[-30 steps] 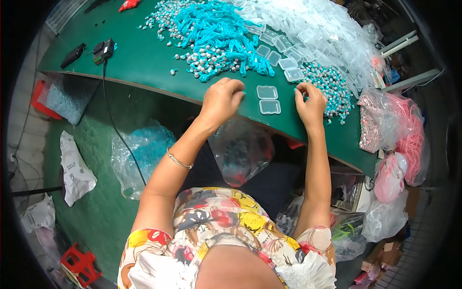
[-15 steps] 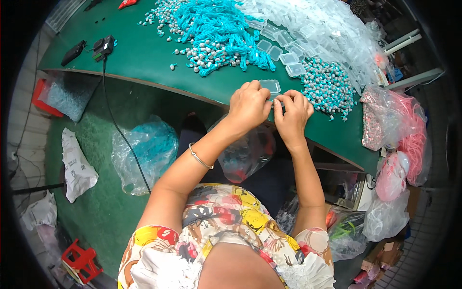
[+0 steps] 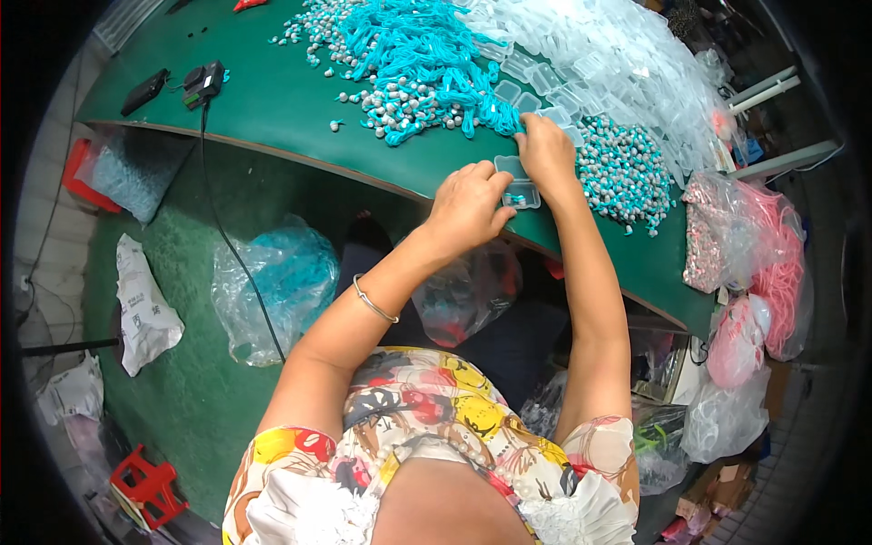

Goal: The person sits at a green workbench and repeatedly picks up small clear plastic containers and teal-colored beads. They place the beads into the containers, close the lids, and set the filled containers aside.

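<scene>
My left hand (image 3: pixel 467 205) grips the left side of a small clear plastic box (image 3: pixel 520 196), its lid opened away from me at the table's near edge. A small teal-and-grey bead piece (image 3: pixel 515 199) lies inside the box. Farther off, my right hand (image 3: pixel 547 156) has its fingertips pinched at the right end of the pile of teal cords (image 3: pixel 427 41); the fingers partly hide what they grip. To the right of that hand spreads a heap of grey beads with teal ends (image 3: pixel 624 177).
Clear plastic boxes (image 3: pixel 609 54) are heaped at the far right of the green table (image 3: pixel 272 127). More grey beads (image 3: pixel 400 104) lie by the cords. A black device with a cable (image 3: pixel 203 84) sits at left. Bags of pink cords (image 3: pixel 767 263) hang at right.
My right hand has left the box and moved away from me to the teal cords. The box, previously mostly covered by both hands, now shows open with a piece in it.
</scene>
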### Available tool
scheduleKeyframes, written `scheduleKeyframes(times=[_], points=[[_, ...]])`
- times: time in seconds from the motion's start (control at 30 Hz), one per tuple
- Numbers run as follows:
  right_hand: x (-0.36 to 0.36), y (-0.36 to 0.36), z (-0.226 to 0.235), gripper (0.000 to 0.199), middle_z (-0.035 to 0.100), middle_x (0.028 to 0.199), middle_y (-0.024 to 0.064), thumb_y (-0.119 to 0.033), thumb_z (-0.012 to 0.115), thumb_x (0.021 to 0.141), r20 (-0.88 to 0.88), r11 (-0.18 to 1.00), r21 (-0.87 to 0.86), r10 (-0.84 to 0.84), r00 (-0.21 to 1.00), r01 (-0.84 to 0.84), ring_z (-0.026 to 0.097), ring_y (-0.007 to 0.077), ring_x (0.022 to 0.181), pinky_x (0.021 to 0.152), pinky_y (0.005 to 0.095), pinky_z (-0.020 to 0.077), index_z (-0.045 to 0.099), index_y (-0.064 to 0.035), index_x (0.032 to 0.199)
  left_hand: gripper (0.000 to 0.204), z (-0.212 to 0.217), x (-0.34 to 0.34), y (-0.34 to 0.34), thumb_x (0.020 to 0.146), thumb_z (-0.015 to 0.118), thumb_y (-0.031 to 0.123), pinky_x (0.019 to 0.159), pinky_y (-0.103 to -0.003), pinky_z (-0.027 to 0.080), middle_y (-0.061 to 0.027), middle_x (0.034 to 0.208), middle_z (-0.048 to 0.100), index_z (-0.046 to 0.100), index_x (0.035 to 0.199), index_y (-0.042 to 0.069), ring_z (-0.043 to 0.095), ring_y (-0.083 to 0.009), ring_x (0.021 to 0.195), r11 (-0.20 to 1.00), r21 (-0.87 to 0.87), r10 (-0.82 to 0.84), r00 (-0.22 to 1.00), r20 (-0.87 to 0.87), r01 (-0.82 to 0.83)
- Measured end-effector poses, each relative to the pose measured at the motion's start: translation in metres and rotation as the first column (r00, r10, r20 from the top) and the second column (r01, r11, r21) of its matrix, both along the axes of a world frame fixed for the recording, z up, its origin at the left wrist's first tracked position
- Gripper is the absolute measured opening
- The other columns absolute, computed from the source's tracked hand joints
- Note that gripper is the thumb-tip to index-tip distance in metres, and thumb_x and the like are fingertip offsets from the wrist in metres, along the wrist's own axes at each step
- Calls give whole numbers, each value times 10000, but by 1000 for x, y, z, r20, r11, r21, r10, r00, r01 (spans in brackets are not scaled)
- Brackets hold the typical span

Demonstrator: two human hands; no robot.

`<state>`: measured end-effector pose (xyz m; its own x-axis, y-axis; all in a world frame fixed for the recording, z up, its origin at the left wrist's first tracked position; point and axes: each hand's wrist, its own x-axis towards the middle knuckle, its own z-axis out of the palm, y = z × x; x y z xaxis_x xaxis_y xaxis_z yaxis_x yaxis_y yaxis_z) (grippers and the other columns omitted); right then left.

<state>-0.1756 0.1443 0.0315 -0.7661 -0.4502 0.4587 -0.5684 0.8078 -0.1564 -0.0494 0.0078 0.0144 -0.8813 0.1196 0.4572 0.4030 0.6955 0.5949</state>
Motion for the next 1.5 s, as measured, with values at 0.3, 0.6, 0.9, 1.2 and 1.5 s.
scheduleKeyframes(times=[0.3, 0.6, 0.9, 1.2, 1.5], points=[[38, 37, 15, 175, 679, 892, 131, -17, 680, 805, 165, 932, -361, 111, 980, -45, 653, 274, 749, 664, 390, 516, 668, -24, 979, 388, 0, 5, -12, 716, 807, 164, 839, -440, 495, -128, 959, 613, 670, 1054, 32, 605, -334, 974, 998, 58, -31, 999, 15, 30], [79, 51, 9, 160, 677, 896, 95, -13, 730, 759, 62, 904, -262, 365, 929, -338, 636, 285, 871, 759, 391, 489, 684, -59, 906, 397, 1, 1, -14, 708, 815, 166, 824, -440, 491, -127, 944, 612, 658, 1046, 29, 604, -335, 959, 994, 91, -60, 996, 64, 54], [76, 44, 24, 173, 642, 965, 91, -47, 682, 811, 11, 935, -66, 351, 936, -349, 604, 295, 924, 775, 418, 474, 689, -76, 982, 407, -1, 2, -18, 722, 792, 186, 797, -436, 496, -121, 942, 612, 639, 1067, 35, 613, -338, 920, 995, 71, -73, 997, 28, 71], [42, 37, 13, 225, 631, 932, 122, -6, 723, 789, 335, 934, -290, 302, 892, -207, 633, 284, 793, 696, 358, 513, 658, -13, 1004, 497, -5, 3, -15, 704, 804, 158, 799, -443, 491, -125, 935, 609, 588, 1138, 45, 608, -346, 905, 993, 90, -77, 997, -20, 78], [72, 62, 16, 149, 698, 915, 124, -21, 749, 783, 180, 819, -410, 504, 845, -401, 680, 259, 855, 760, 344, 536, 700, 2, 922, 500, 0, 8, -17, 774, 767, 139, 831, -442, 477, -124, 983, 597, 567, 1224, 56, 596, -343, 953, 991, 42, -128, 991, -50, 130]])
